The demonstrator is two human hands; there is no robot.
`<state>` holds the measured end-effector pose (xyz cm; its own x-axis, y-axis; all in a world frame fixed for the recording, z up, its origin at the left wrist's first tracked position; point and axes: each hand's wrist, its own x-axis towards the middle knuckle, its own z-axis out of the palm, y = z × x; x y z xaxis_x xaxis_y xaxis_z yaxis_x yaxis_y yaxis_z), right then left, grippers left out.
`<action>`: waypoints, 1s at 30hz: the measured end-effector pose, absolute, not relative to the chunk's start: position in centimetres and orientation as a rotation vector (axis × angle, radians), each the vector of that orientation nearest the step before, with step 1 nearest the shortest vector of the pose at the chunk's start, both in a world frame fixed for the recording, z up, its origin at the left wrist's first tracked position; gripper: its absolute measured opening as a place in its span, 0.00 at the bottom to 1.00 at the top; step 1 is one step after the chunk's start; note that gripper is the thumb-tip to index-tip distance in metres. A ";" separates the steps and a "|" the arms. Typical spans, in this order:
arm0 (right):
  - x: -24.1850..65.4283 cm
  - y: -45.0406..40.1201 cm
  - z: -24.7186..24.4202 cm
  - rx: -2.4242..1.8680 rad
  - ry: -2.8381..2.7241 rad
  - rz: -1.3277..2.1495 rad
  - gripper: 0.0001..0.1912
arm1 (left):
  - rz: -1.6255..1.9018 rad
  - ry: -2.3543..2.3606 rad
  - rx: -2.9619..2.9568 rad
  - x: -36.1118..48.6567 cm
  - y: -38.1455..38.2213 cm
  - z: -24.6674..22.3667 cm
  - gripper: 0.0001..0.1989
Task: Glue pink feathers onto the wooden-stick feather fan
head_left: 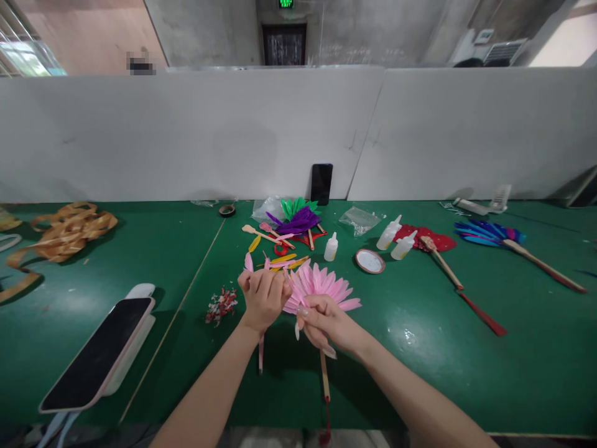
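Observation:
A pink feather fan [325, 286] lies on the green table with its wooden handle [325, 376] toward the front edge and a dark red tassel below it. My left hand [263, 297] is curled closed at the fan's left side, with pink feather pieces showing above and below it. Over the base of the fan, my right hand [326, 322] has its thumb and fingers pinched together; what lies between them is too small to make out. Behind my hands are yellow feathers [284, 260], a purple feather fan [301, 222] and a small white glue bottle [331, 247].
A large phone [100, 354] and golden ribbon [74, 233] lie left. Red-white scraps [221, 306] sit beside my left hand. Right stand glue bottles [388, 233], a round dish [370, 261], a red fan [438, 239] and a blue fan [487, 233]. A white partition [186, 134] rises behind.

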<state>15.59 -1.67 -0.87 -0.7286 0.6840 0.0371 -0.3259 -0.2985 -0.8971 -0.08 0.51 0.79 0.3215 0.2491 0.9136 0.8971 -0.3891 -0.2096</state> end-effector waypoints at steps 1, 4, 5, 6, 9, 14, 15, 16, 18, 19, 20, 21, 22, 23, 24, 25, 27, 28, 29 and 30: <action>15.6 -1.7 -0.9 -0.466 -1.306 2.062 0.18 | -1.083 -1.023 -1.828 -0.1 0.5 0.7 0.06; 15.6 -1.8 -0.9 -0.434 -1.303 2.073 0.17 | -1.089 -1.027 -1.837 0.0 0.5 0.6 0.06; 15.6 -1.8 -0.9 -0.427 -1.305 2.078 0.17 | -1.094 -1.026 -1.845 0.0 0.5 0.5 0.06; 15.7 -1.9 -0.9 -0.424 -1.308 2.083 0.17 | -1.108 -1.023 -1.858 -0.1 0.5 0.4 0.05; 15.7 -2.2 -1.2 -0.444 -1.339 2.114 0.18 | -1.195 -1.022 -1.930 -0.3 0.5 0.0 0.06; 15.7 -2.1 -1.6 -0.472 -1.521 2.094 0.32 | -1.365 -1.081 -2.052 -0.6 0.4 -1.0 0.05; 15.7 -2.0 -1.6 -0.452 -1.504 2.111 0.35 | -1.388 -1.090 -2.066 -0.6 0.3 -1.1 0.05; 15.8 -1.9 -1.6 -0.437 -1.462 2.128 0.37 | -1.404 -1.094 -2.086 -0.6 0.3 -1.1 0.05; 15.8 -1.7 -1.8 -0.456 -1.373 2.124 0.37 | -1.424 -1.079 -2.145 -0.3 0.1 -1.0 0.05; 15.9 -1.7 -1.8 -0.485 -1.339 2.105 0.35 | -1.429 -1.064 -2.189 -0.2 0.0 -1.0 0.05; 15.9 -1.7 -1.9 -0.519 -1.317 2.085 0.33 | -1.432 -1.043 -2.241 0.0 -0.1 -1.0 0.05; 15.9 -1.7 -2.0 -0.549 -1.304 2.068 0.31 | -1.434 -1.014 -2.296 0.2 -0.2 -0.9 0.05; 15.9 -1.7 -2.0 -0.571 -1.292 2.060 0.28 | -1.434 -0.986 -2.350 0.3 -0.3 -1.0 0.06; 15.8 -1.7 -2.1 -0.589 -1.280 2.057 0.26 | -1.431 -0.968 -2.396 0.5 -0.4 -1.0 0.07; 15.8 -1.8 -2.1 -0.606 -1.269 2.052 0.24 | -1.424 -0.961 -2.433 0.6 -0.4 -1.1 0.09; 15.8 -1.8 -2.1 -0.625 -1.260 2.045 0.22 | -1.420 -0.964 -2.458 0.7 -0.4 -1.2 0.10; 15.7 -1.8 -2.0 -0.661 -1.245 2.029 0.22 | -1.422 -1.003 -2.497 0.7 -0.4 -1.3 0.11; 15.7 -1.8 -1.9 -0.681 -1.242 2.019 0.22 | -1.435 -1.042 -2.519 0.7 -0.4 -1.3 0.10; 15.7 -1.8 -1.7 -0.699 -1.243 2.008 0.22 | -1.462 -1.088 -2.546 0.7 -0.4 -1.3 0.10; 15.8 -1.8 -1.6 -0.717 -1.248 1.998 0.22 | -1.506 -1.146 -2.575 0.7 -0.5 -1.3 0.09</action>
<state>15.78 -1.82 -1.63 -0.6276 0.7719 -0.1017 -0.2474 -0.3216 -0.9140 0.69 -0.46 -1.25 0.2990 0.6027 0.7398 0.5522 -0.7416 0.3809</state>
